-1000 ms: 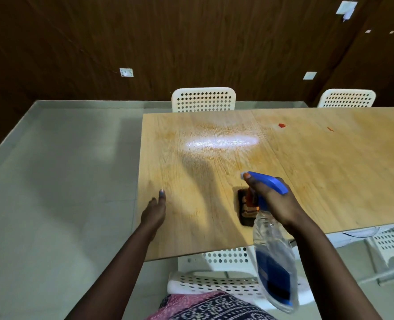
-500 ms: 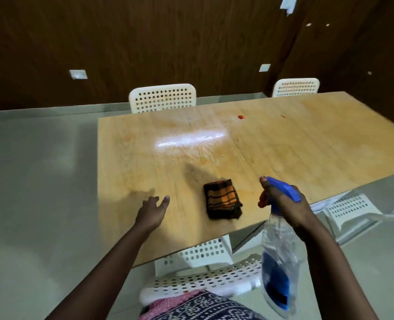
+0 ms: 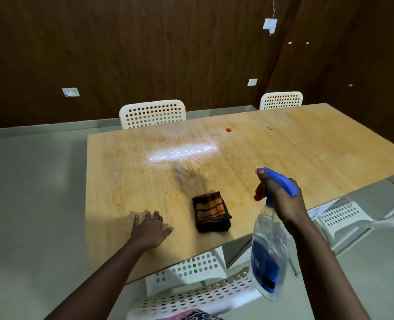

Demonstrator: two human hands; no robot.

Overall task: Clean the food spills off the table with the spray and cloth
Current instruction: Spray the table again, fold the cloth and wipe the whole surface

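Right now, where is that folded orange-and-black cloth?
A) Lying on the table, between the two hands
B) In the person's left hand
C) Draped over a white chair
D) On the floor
A: the cloth lies flat on the table, untouched; the left hand rests open beside it, and the right hand grips the spray bottle.

Dark wood-panelled walls with small white plates, pale grey floor, two white perforated chairs at the far side, others near, light glare on the wood
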